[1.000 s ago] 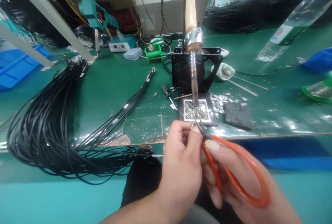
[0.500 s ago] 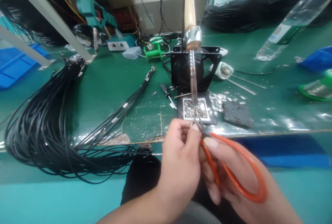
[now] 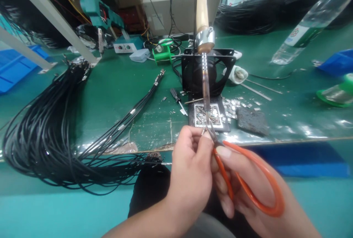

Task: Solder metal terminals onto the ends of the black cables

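My right hand [image 3: 237, 171] is wrapped around orange-handled scissors [image 3: 255, 183]. Their metal blades [image 3: 211, 131] point up and away, a little apart at the tips, beside my left fingertips. My left hand [image 3: 191, 168] is closed in a pinch on a thin cable, whose small bright end [image 3: 204, 131] peeks out above the thumb; the rest is hidden in the hand. Just beyond the blades, a soldering iron [image 3: 205, 80] with a wooden handle is fixed upright, tip down. Under it lies a square tray [image 3: 195, 118] with small metal pieces.
A thick bundle of black cables [image 3: 35, 131] hangs over the bench edge at left. Behind the iron stands a black fan [image 3: 190, 72]. A screwdriver [image 3: 175, 95], loose metal tabs [image 3: 234, 105], a dark sponge-like block [image 3: 252, 120] and a plastic bottle [image 3: 300, 35] lie around.
Both hands stay almost in place, with the scissor blades still by the left fingertips. The view shifts very slightly.
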`<act>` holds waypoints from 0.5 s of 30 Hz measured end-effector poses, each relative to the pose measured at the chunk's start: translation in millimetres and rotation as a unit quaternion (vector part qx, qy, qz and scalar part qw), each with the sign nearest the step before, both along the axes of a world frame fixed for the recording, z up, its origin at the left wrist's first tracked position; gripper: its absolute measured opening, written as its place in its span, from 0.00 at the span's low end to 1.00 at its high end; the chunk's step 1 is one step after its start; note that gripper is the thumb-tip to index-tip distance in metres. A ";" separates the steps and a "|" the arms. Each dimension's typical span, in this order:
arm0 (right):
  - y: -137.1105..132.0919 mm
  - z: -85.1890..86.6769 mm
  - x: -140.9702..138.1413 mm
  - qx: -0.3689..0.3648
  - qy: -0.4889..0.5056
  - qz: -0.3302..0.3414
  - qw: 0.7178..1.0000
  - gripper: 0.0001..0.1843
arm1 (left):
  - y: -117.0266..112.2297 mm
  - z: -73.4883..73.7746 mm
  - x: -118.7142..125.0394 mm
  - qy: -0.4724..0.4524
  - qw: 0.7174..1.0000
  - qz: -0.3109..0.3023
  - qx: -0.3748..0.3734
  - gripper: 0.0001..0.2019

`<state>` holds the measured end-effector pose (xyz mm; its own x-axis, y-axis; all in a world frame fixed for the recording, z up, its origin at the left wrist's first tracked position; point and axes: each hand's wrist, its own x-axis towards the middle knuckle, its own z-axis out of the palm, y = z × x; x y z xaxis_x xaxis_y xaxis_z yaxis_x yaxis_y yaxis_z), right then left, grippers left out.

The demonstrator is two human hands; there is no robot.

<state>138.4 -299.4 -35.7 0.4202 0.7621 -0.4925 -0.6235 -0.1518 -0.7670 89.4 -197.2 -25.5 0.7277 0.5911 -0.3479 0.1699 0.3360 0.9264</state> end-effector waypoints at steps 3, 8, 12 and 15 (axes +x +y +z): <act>-0.8 1.3 -1.4 -0.002 -0.002 0.001 1.000 0.40 | 0.1 -0.5 0.7 -0.003 1.000 -0.002 -0.002 0.11; -2.3 -0.3 -2.9 0.000 -0.005 -0.002 1.000 0.41 | 0.5 -0.9 0.0 -0.003 1.000 -0.004 -0.004 0.11; -2.4 -0.9 -1.7 0.001 -0.001 0.000 1.000 0.41 | 0.7 0.3 -0.6 0.002 1.000 -0.007 -0.003 0.11; -2.3 -0.3 -0.6 0.002 -0.005 0.000 1.000 0.41 | 0.5 1.2 0.1 0.004 1.000 -0.004 -0.004 0.11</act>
